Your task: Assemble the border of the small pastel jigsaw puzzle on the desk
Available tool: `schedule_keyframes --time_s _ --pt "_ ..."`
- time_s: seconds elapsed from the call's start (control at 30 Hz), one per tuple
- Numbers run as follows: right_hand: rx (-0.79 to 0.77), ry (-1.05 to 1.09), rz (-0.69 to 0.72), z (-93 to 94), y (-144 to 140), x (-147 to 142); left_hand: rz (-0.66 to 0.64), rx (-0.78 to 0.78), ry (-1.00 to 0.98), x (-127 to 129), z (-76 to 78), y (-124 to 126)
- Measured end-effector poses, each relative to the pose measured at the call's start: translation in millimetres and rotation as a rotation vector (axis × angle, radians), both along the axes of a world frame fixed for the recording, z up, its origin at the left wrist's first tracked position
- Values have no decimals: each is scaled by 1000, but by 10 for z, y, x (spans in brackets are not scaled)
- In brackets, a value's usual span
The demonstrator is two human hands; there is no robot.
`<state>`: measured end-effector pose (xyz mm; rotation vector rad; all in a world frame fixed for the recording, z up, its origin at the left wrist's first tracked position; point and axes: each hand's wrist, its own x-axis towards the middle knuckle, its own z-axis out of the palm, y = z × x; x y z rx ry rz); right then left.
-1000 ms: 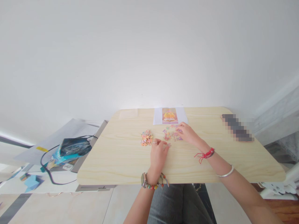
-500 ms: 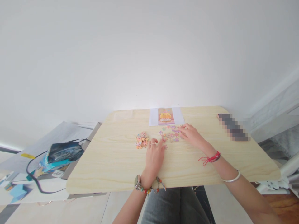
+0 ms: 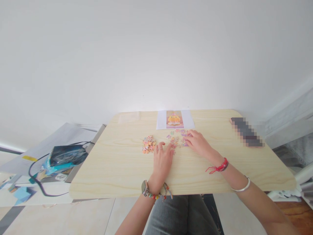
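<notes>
Loose jigsaw puzzle pieces (image 3: 175,141) in pink, purple and green lie spread between my hands on the wooden table (image 3: 114,169). My left hand (image 3: 163,160) rests palm down with its fingers apart, the fingertips at the left edge of the spread. Beside it on the left is a heaped pile of puzzle pieces (image 3: 148,144), mostly orange and pink. My right hand (image 3: 198,142) reaches over the right side of the spread, fingers stretched onto purple pieces; no lifted piece shows. Just beyond lies a printed picture sheet (image 3: 187,120) with a yellow figure.
A phone-like dark object (image 3: 246,132), pixelated, lies at the table's right. A clear flat sheet (image 3: 129,117) is at the far left corner. To the left, a lower surface carries a dark pouch (image 3: 67,154), papers and a black cord. The wall (image 3: 156,58) stands behind.
My right fingers have shifted slightly left and nearer over the purple pieces. My left hand stays about where it was. The view has moved a little.
</notes>
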<state>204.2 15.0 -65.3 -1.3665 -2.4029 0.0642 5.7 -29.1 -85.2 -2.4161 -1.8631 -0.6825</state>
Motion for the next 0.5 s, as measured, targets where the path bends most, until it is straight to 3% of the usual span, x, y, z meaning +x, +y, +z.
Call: schedule_keyframes --time_s 0.23,0.5 --pt "-16 -43 -34 -30 87 -34 60 10 52 3 -9 -19" --pt "108 -83 -68 39 72 14 8 39 72 47 171 25"
